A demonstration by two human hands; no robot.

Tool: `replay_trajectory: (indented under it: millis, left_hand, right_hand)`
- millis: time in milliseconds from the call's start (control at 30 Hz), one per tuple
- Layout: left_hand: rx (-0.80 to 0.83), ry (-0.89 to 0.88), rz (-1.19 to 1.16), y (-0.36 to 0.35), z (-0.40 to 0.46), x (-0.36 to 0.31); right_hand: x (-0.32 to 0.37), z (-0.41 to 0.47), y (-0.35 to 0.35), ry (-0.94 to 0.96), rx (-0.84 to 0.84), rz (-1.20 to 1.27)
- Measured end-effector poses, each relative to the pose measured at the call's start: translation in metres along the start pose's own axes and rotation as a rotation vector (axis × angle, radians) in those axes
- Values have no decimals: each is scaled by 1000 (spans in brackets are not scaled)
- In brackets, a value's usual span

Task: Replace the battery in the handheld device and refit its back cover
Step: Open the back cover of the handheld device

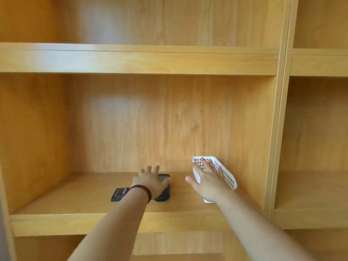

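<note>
A black handheld device [163, 193] lies flat on the wooden shelf board [79, 196]. My left hand [150, 180], with a bead bracelet at the wrist, hovers over it with fingers spread; whether it touches the device I cannot tell. A flat black battery [118, 194] with a label lies just left of the device, partly behind my wrist. My right hand [206, 180] reaches with spread fingers in front of a white perforated plastic basket [227, 175], which sits tilted at the right of the shelf. The basket's contents are hidden.
The shelf compartment has a wooden back panel [169, 121], a left side wall [32, 138] and a vertical divider [273, 140] on the right. Another shelf board [139, 61] runs above, and more compartments lie to the right and below.
</note>
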State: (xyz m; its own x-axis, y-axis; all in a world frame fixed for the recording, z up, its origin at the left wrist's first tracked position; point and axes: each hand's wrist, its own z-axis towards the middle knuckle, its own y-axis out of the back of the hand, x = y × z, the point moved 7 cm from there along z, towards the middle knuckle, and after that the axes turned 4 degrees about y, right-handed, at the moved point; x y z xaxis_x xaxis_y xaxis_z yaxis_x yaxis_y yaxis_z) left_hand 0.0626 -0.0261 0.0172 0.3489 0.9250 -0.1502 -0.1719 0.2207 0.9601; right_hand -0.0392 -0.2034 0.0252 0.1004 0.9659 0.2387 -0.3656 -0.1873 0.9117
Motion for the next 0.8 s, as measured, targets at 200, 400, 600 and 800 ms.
replay_trajectory:
  millis: [200, 400, 600, 800]
  left_hand:
    - [224, 163, 43, -53, 30, -28]
    - [259, 337, 54, -62, 42, -27]
    - [199, 326, -61, -64, 45, -20]
    - [211, 276, -800, -36, 55, 2]
  right_hand:
    - [-9, 12, -11, -12, 53, 15]
    - [-16, 14, -15, -43, 80, 27]
    - [-11, 6, -13, -81, 106, 56]
    - [-3, 14, -9, -55, 17, 114]
